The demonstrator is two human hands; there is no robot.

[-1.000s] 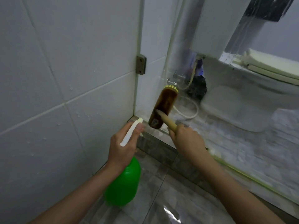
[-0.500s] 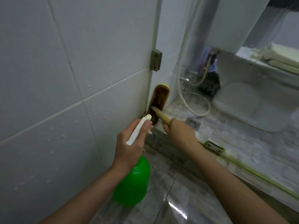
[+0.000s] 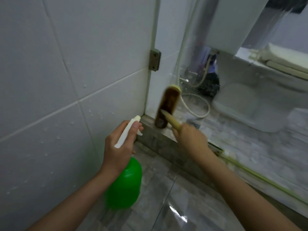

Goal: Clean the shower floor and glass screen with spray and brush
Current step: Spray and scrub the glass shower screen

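My left hand grips the white trigger head of a green spray bottle, held low near the tiled wall. My right hand holds the pale handle of a brown scrubbing brush. The brush head stands upright against the bottom of the glass screen, just above the stone sill and close to the wall corner. Grey marbled shower floor lies wet and shiny below my arms.
White wall tiles with water drops fill the left. A metal hinge fixes the glass to the wall. Behind the glass are a white toilet, a hose and a dark bag.
The brush has slid along the glass, first left into the wall corner, then a little right and up. The spray bottle has stayed in roughly the same place.
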